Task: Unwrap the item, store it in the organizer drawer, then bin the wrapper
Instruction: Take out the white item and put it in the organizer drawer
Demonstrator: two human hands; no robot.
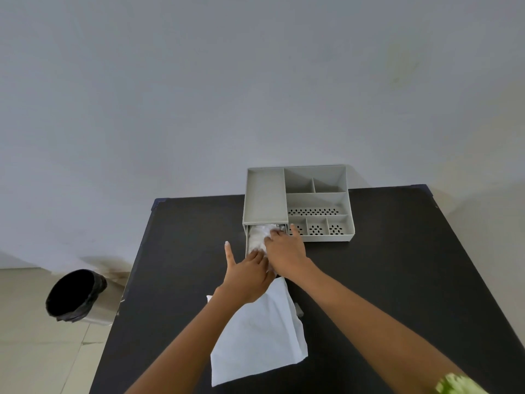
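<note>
A grey desk organizer (pixel 316 199) stands at the far side of the black table (pixel 397 265). Its drawer (pixel 246 240) on the left is pulled out toward me. Inside lies a crumpled white item (pixel 257 238). My right hand (pixel 285 248) presses on the item's far end, fingers curled on it. My left hand (pixel 247 275) holds the item's near end at the drawer's front, index finger pointing up. A flat white wrapper sheet (pixel 258 334) lies on the table under my forearms.
A bin (pixel 75 295) lined with a black bag stands on the tiled floor left of the table. The organizer's right side has several open compartments, some with perforated bottoms. A green blurred object (pixel 457 385) shows at the bottom right corner.
</note>
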